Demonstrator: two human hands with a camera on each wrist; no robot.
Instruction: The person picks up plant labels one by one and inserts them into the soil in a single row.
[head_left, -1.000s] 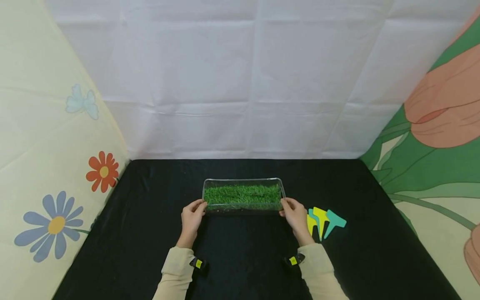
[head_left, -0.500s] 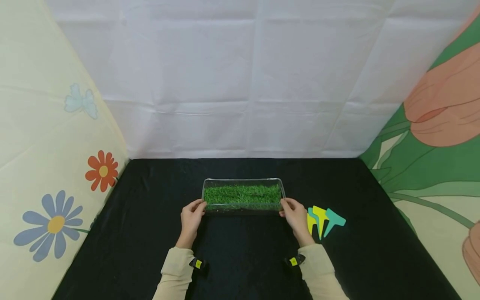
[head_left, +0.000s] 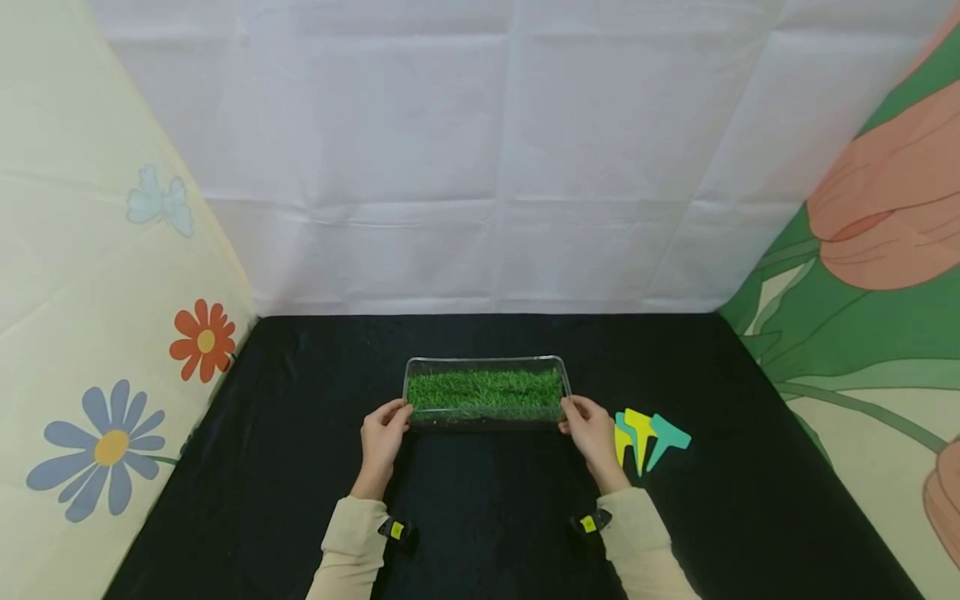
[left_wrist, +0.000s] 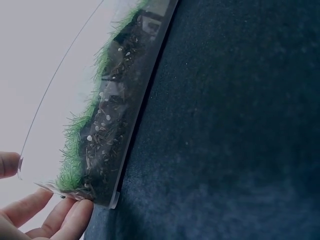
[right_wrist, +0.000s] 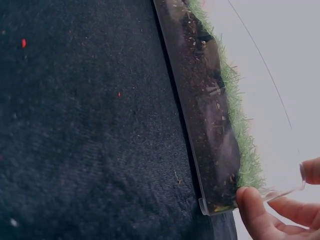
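still, the clear grass planter [head_left: 486,420] is pinched at its near corners by left hand [head_left: 384,433] and right hand [head_left: 591,430], unmoved, seemingly settled.

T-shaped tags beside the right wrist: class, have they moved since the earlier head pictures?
No. Judged against the far edge of the black cloth, the T-shaped tags lie where they lay.
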